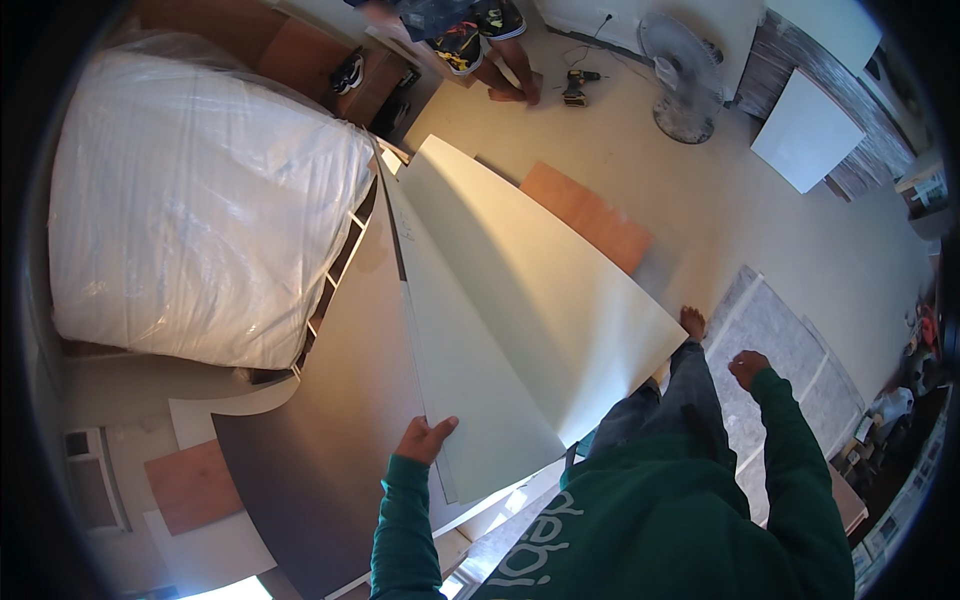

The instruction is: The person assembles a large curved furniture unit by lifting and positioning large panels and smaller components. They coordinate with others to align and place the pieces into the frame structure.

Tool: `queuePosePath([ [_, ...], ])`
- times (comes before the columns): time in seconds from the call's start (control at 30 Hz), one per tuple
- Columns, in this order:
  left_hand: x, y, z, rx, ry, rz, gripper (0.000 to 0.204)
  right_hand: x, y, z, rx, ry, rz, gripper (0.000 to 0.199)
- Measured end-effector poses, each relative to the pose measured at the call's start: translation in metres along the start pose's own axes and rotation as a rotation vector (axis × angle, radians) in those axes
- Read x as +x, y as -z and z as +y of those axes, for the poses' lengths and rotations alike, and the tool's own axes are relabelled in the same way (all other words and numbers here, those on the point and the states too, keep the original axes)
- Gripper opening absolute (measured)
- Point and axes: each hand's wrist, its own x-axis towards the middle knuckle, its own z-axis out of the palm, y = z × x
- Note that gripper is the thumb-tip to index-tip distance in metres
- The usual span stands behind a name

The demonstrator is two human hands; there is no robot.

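Observation:
Large thin pale sheets lie fanned out in front of me. My left hand is closed at the left edge of the narrower pale sheet, its thumb on top and its other fingers partly hidden. Under that sheet, to the left, spreads a wide grey-brown sheet. A broader pale sheet bends up on the right, its near corner close to my legs. Off to the right, away from the sheets, my right hand is curled closed; whether something small is in it cannot be made out.
A plastic-wrapped mattress stands at the left. Beyond the sheets lie a reddish-brown board and a cordless drill, near a standing fan. Another person stands at the far side. A wrapped panel lies right of my feet.

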Motion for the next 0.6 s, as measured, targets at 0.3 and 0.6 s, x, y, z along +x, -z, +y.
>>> queuePosePath([
  [0.3, 0.028, -0.024, -0.002, 0.128, 0.013, 0.036, 0.058, -0.030, -0.039, 0.111, 0.401, -0.410, 0.000, 0.032],
  [0.6, 0.034, -0.022, 0.014, 0.114, 0.045, 0.007, 0.057, -0.053, -0.052, 0.112, 0.495, -0.407, 0.013, 0.034],
])
